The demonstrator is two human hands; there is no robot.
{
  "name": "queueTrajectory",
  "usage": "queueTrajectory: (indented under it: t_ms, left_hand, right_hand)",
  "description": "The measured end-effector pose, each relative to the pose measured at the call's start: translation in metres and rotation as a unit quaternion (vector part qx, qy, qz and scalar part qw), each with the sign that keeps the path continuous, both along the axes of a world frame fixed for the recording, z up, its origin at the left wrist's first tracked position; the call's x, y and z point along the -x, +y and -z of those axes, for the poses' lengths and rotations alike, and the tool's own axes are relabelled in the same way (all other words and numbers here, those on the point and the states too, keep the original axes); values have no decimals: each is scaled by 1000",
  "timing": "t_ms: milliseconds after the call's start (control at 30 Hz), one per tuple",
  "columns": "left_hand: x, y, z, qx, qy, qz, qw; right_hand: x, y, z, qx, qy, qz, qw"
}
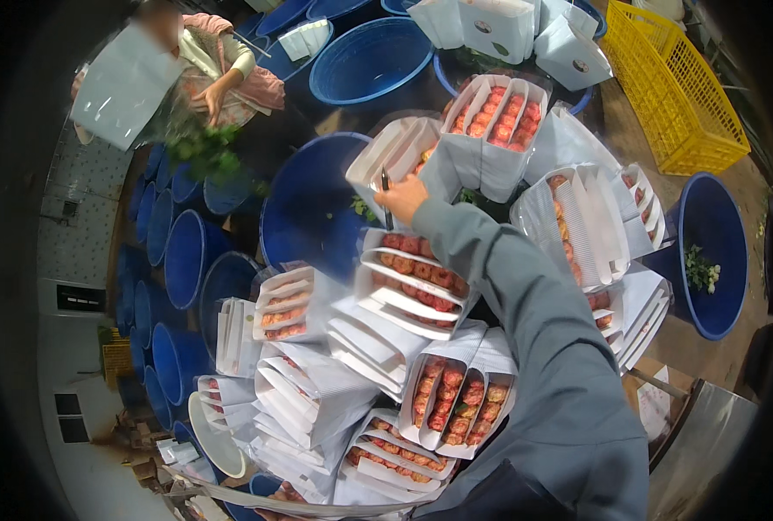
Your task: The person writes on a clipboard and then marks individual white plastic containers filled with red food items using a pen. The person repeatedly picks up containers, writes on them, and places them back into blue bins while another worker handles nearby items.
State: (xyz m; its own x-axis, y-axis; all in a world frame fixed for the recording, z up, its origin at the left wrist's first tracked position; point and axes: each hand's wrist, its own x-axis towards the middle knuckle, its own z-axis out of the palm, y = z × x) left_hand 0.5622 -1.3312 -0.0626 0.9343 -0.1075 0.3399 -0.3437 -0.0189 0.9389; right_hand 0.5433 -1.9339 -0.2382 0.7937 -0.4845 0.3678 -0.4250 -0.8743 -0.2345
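My right hand point(402, 198), in a grey sleeve, reaches forward with a dark pen point(385, 179) between its fingers. It is at the front of a white-wrapped flower bundle point(386, 151), whose rows are split by paper dividers. Just below the hand lies another bundle of red and orange roses point(419, 277) in corrugated paper and clear film. My left hand point(285, 500) shows only in part at the bottom edge, by a pale curved strip point(308, 510); its grip is hidden. Between the hands are piled several more wrapped rose bundles point(461, 400).
Blue buckets point(371, 60) stand behind and to the left; one at right point(712, 260) holds a few pale flowers. A yellow crate point(679, 91) is at the upper right. At the upper left, another person point(230, 71) handles a wrapped bundle point(126, 81) with green leaves below.
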Motion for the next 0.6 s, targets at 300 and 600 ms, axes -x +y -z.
queueTrajectory:
  t_ms: [300,600]
  left_hand:
    - [-3,-3,2,-102,-31,-77,991]
    - [-5,-14,6,-144,-39,-93,985]
  right_hand:
    - [27,-32,8,-52,-82,-64,993]
    - [-9,-22,-22,-86,34,17,996]
